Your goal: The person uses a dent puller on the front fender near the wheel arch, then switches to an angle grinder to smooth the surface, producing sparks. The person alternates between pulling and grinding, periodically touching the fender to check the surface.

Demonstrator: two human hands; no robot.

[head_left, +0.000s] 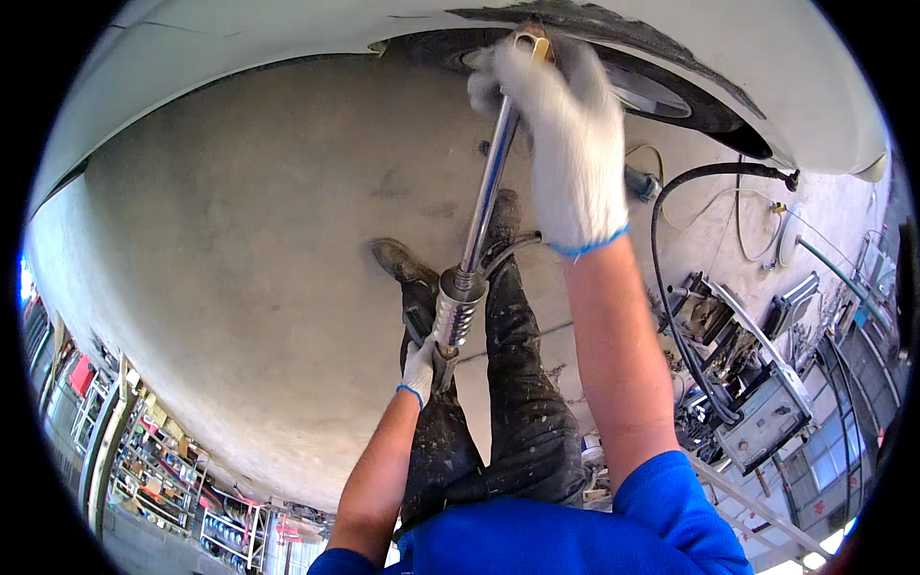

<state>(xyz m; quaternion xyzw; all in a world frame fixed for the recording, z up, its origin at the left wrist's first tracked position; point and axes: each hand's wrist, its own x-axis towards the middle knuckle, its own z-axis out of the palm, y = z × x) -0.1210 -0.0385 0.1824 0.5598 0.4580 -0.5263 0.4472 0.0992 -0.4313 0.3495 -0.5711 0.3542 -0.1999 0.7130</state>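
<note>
My right hand point(565, 134), in a white knit glove, is closed on the upper end of a chrome rod tool point(489, 182), beside a brass-coloured piece at the edge of a car's wheel arch point(671, 67). Paint on the panel there looks scraped dark. A ribbed steel cylinder point(457, 309) sits on the rod's lower part. My left hand point(422, 369), also gloved, grips the tool's lower end, just below the cylinder. A tyre point(719, 120) shows behind my right hand.
My boots point(398, 257) stand on the concrete floor point(240, 240). At right are a black cable point(661, 220), a green cylindrical tool point(640, 184) and a metal cart point(757, 431) with equipment. Loaded shelves point(153, 489) stand at lower left.
</note>
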